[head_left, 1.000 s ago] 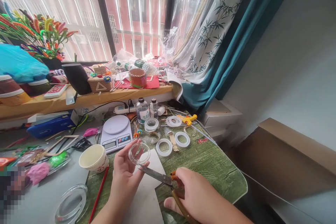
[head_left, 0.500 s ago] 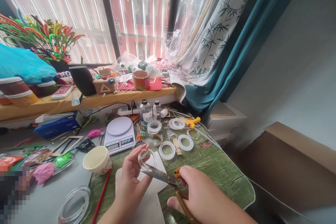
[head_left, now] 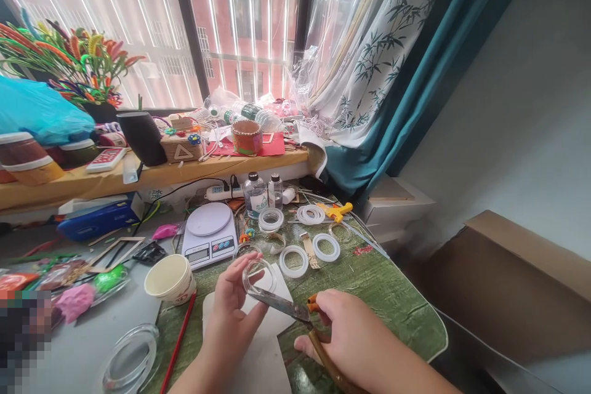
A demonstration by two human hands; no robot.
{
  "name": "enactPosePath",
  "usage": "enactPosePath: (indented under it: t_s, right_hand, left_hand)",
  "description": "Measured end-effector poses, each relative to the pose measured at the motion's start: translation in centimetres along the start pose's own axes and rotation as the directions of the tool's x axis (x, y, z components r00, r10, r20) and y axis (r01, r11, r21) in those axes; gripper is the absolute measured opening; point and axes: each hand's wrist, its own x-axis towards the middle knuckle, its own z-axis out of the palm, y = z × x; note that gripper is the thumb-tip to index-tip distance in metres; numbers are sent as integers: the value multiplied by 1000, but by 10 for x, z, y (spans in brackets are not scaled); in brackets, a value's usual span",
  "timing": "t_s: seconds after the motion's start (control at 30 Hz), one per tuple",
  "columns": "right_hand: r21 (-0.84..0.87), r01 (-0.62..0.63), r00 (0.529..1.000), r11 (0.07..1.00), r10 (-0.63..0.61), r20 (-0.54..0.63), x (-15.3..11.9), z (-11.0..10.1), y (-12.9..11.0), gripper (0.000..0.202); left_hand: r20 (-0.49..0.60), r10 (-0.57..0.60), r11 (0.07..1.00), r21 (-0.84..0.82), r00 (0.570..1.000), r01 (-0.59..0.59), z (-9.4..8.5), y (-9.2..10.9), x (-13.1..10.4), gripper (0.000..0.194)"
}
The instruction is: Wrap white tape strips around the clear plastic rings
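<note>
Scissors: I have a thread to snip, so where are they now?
In the head view, lower middle: the scissors are in the right hand, their blades at the clear ring in the left hand.

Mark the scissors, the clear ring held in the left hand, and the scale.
Scissors [head_left: 297, 309]: head view, on the blades near the pivot.
Clear ring [head_left: 245, 277]: head view, on the rim's left side.
Scale [head_left: 209, 222]: head view, on the round top plate.
</note>
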Motion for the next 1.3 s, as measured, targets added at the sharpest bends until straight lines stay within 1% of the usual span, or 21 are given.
enactPosePath:
  t_s: [0.07,0.2,0.3,0.43,0.6,0.77,0.87,0.93,1.0,1.07,1.1,1.2,1.3]
  right_hand:
    - [-14,16,1000,1000,-16,0,0,-2,0,37]
    - [-26,27,1000,999,-27,9,0,-4,1,38]
    - [-3,27,1000,1000,-27,0,0,-2,3,37]
    - [49,-15,1000,999,14,23,-3,-2,2,38]
    - [67,-20,997,998,15,74,-11,-13,-4,38]
    - [-31,8,993,999,-4,119,-10,-25,-2,39]
    - [-43,28,987,999,-20,159,-7,-31,4,39]
    - [-45,38,977,998,-28,210,-5,-36,7,37]
    - [-58,49,962,997,-32,272,-5,-42,10,37]
    - [-83,48,954,995,-21,300,-6,-46,9,38]
    - [-98,44,957,994,-14,290,-6,-47,8,39]
    - [-135,34,980,990,-7,198,-6,-45,4,44]
    - [-154,53,991,987,-33,131,-4,-41,0,48]
  left_hand:
    - [-1,-44,999,-13,999,44,1,6,-1,50]
    - [-25,-71,997,-22,997,71,3,10,-1,51]
    - [-3,-53,998,-21,999,53,4,8,-1,50]
    - [20,-27,1000,-14,999,27,4,4,-1,48]
    - [17,-29,999,-33,999,29,4,5,-2,50]
    - [-9,-36,995,-93,999,35,5,10,-3,47]
    - [-4,7,995,-101,1000,-7,6,11,-3,45]
    - [-11,52,994,-97,999,-53,6,11,-3,46]
    - [-24,93,992,-87,995,-95,7,10,-3,50]
    - [-32,132,989,-67,991,-134,8,10,-1,56]
    - [-36,149,987,-56,988,-151,8,10,-1,58]
    - [-47,173,984,-44,984,-175,9,10,0,58]
    - [-34,149,986,-64,988,-151,9,11,0,53]
